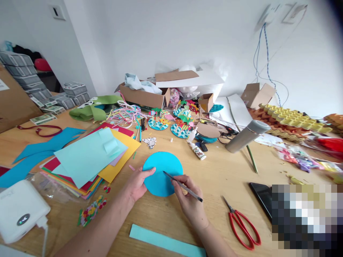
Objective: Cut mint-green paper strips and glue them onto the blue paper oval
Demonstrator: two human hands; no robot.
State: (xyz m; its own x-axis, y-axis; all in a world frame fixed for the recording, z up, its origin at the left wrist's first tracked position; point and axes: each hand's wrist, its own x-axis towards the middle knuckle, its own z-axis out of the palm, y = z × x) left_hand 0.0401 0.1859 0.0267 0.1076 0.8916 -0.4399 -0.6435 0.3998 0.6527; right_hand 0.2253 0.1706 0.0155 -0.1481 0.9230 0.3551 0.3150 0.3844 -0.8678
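A round blue paper disc [163, 164] is tilted up a little above the table in front of me. My left hand [141, 181] grips its left edge, thumb on the face and fingers behind. In my right hand [187, 192] is a pen [189, 191] with a grey barrel and a dark end, its tip at the middle of the disc. Below the hands lies a pale turquoise paper strip [166, 240]. Red-handled scissors [239, 223] rest to the right of my right forearm. I cannot make out any mark on the disc.
Stacked coloured paper [83, 157] lies left, near small paper cutouts [92, 210] and a white power bank [23, 210]. Behind the disc are a glue bottle [197, 150] and finished-looking fish crafts [182, 129]. A grey flask [246, 135] and a phone [261, 200] are right.
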